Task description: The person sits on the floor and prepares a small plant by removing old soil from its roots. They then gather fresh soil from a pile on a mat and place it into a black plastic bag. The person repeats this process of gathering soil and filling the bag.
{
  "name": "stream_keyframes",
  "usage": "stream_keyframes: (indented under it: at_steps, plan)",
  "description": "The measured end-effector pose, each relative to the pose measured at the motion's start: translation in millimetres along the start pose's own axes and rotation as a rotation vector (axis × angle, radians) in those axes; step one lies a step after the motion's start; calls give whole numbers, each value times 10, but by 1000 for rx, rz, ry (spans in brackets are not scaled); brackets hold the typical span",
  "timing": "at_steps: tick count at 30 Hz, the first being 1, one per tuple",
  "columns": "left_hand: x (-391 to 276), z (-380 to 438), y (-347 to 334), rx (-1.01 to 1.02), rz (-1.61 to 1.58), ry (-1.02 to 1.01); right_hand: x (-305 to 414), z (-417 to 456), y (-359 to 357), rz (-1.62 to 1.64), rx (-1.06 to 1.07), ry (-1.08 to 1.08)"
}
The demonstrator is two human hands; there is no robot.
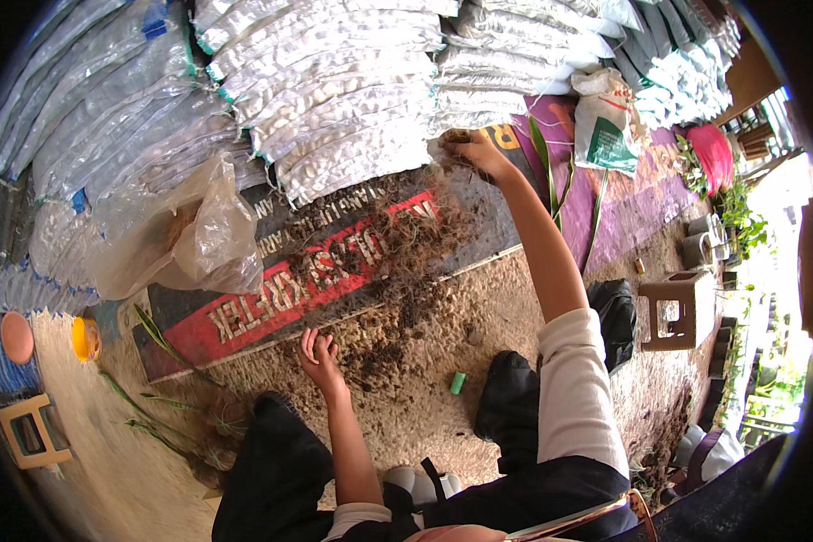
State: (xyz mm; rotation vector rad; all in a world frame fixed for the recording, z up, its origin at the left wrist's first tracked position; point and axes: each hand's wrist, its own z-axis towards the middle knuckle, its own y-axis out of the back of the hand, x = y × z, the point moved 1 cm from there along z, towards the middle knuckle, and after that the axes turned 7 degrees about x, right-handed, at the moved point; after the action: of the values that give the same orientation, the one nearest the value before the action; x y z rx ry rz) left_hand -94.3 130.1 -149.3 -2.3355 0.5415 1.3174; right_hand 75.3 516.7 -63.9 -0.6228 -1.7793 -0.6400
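Observation:
My right hand (481, 157) reaches out to the far edge of a printed banner (196, 332), beside the stacked bags. Its fingers are closed around a brown clump (456, 138), partly hidden; I cannot tell whether it is soil or roots. Loose fibrous roots and dark soil (413, 244) lie scattered over the banner and spill onto the rough ground. My left hand (320, 359) hovers by the banner's near edge, fingers loosely apart with nothing in them. Long-leaved plants with root balls (220, 427) lie on the ground to the left; upright long leaves (554, 176) show right of my right arm.
Stacked clear bags of pale stones (352, 122) wall the far side. A crumpled plastic bag (210, 237) sits at left, near a yellow pot (86, 339). A green cylinder (457, 383) lies between my feet. Rightward are a black bag (611, 322), a plastic stool (677, 311) and a printed sack (606, 125).

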Motion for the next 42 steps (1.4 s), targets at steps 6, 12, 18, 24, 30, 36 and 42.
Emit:
stream_keyframes:
  at_steps: [6, 12, 18, 24, 30, 36, 42]
  plan:
    - [-42, -25, 115, -21, 6, -5, -562, 384, -779, -498, 242, -126]
    - [-44, 43, 188, -57, 7, 15, -1232, 321, -1399, -1009, 35, -183]
    - [-32, 64, 174, -48, -18, 21, -721, 182, -1231, -868, 54, -97]
    - [-80, 7, 109, -45, -29, 4, -228, -88, -1189, -879, 20, 191]
    - [-185, -125, -30, 20, -88, -1, 430, -375, -1089, -711, -20, 284]
    - [-464, -351, -269, 167, -154, -26, 1205, -1062, -1036, -997, 46, 369]
    - [-923, -905, -218, 317, -169, -216, 1623, -1910, -1344, -1116, 54, 359]
